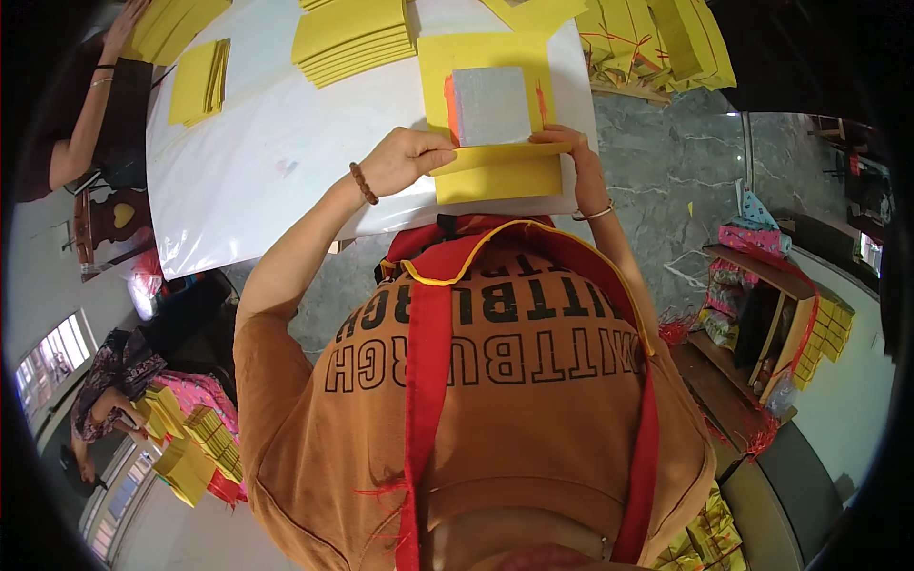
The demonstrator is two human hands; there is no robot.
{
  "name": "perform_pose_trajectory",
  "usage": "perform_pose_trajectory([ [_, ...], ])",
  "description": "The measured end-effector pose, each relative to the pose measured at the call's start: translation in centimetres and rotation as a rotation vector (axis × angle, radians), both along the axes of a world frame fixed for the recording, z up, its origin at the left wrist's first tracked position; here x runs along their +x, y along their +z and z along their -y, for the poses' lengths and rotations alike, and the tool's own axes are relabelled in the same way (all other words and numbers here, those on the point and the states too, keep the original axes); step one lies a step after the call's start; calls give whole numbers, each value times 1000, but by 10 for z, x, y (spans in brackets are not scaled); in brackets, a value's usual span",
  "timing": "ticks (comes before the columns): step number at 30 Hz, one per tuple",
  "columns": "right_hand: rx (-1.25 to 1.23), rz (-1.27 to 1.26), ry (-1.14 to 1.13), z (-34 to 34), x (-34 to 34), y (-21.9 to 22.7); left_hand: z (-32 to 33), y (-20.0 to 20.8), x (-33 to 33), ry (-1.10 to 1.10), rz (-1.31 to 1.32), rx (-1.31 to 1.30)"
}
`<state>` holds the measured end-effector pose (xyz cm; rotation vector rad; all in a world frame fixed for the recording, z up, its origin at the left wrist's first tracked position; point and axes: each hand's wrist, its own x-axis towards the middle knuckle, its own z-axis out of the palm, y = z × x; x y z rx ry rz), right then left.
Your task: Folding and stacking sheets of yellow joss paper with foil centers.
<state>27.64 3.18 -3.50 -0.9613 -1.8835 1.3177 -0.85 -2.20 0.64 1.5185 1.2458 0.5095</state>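
Note:
In front of me a yellow paper sheet (495,181) lies on the white-covered table (276,176). A silver-grey square (495,105) sits on its upper part, with red marks on either side. A folded strip of the sheet runs across just below the square. My left hand (405,160) pinches the left end of this fold between thumb and fingers; a beaded bracelet is on that wrist. At the fold's right end, my right hand (579,162) grips the edge, its fingers over the top; its thumb is mostly hidden.
Stacks of yellow paper (352,43) stand at the table's far side, a smaller folded stack (198,84) to their left. Yellow bundles with red strings (657,43) are at far right. Another person's arm (86,124) reaches in at far left. A wooden shelf (752,333) stands right.

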Motion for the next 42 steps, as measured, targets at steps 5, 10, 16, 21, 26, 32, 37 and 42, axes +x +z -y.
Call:
perform_pose_trajectory([
  [5, -116, -35, -84, 1, 0, -10, -6, 1, -2, 44, 66, -120],
  [10, -123, -41, -129, 1, 1, -16, -14, 11, -3, -20, 49, -190],
  [16, -181, -16, -143, 1, 0, -14, -20, 5, -6, -98, 36, -160],
  [21, 93, 67, -48, 2, -4, -1, -15, -2, -6, 9, 157, -208],
  [26, -219, -57, -106, -4, -1, -13, -4, 6, -11, -40, 50, 144],
  [32, -122, -128, -73, -9, 2, -15, 6, -10, -7, -56, -474, 704],
  [37, 486, 115, -78, 0, -3, 30, 25, 3, -4, -72, -483, 814],
  [42, 519, 341, 222, 12, 13, 37, 51, 12, 6, -113, -358, 846],
])
